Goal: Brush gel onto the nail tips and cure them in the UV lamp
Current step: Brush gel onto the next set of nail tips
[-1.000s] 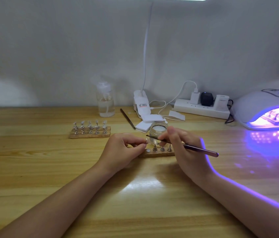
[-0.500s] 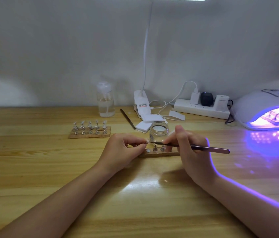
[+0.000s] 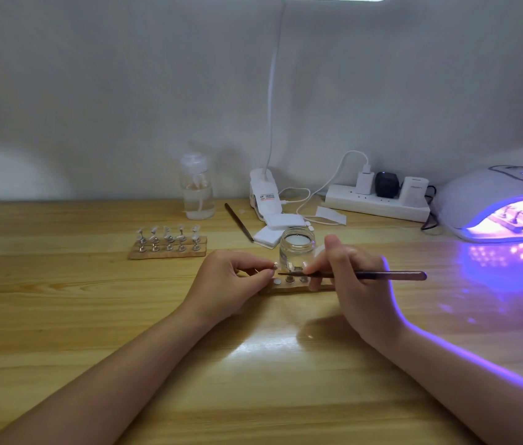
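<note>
Left hand [image 3: 231,281] pinched a nail tip [image 3: 275,266] near the desk's middle; right hand [image 3: 355,284] gripped the gel brush [image 3: 366,275]. Light, even strokes would suit.

We see a clear pump bottle [image 3: 198,187] standing near the wall; beside it a white clip lamp [image 3: 264,193]; farther right a power strip [image 3: 376,204] carrying three plugs.

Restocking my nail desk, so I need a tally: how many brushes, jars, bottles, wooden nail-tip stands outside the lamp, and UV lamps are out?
Brushes: 2
Glass jars: 1
Pump bottles: 1
Wooden stands: 2
UV lamps: 1
Total: 7
</note>
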Tool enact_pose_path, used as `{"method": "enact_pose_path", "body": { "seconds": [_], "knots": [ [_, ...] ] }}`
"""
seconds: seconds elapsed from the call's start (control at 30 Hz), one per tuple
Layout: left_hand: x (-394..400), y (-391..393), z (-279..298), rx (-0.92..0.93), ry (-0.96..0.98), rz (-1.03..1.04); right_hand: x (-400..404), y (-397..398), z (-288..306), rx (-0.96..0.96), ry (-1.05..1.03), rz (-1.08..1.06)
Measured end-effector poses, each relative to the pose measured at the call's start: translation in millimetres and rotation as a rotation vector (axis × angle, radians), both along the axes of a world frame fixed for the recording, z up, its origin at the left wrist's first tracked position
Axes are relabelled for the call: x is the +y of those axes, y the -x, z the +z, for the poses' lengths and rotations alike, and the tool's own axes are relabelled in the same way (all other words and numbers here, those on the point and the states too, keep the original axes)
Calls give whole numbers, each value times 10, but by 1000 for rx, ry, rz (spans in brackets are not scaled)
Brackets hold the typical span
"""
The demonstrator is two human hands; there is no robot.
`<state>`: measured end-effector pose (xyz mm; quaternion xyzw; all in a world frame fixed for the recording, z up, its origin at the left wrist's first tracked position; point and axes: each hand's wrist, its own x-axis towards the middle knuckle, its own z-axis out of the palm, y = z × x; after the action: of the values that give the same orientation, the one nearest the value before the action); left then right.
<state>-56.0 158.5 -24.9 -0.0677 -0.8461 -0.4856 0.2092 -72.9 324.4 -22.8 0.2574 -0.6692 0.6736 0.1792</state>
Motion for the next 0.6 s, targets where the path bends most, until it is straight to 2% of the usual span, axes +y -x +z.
{"method": "enact_pose_path", "body": {
  "seconds": [0.13, 0.37, 0.6],
  "knots": [
    [-5, 4, -9, -3, -16, 3, 12, 6, 0, 13, 10, -21],
    [-10, 22, -22, 20, 10, -16, -4, 27, -3, 56, -145, -54],
    [-14, 27, -27, 21, 8, -18, 0, 17, -15, 116, -77, -11]
  ]
}}
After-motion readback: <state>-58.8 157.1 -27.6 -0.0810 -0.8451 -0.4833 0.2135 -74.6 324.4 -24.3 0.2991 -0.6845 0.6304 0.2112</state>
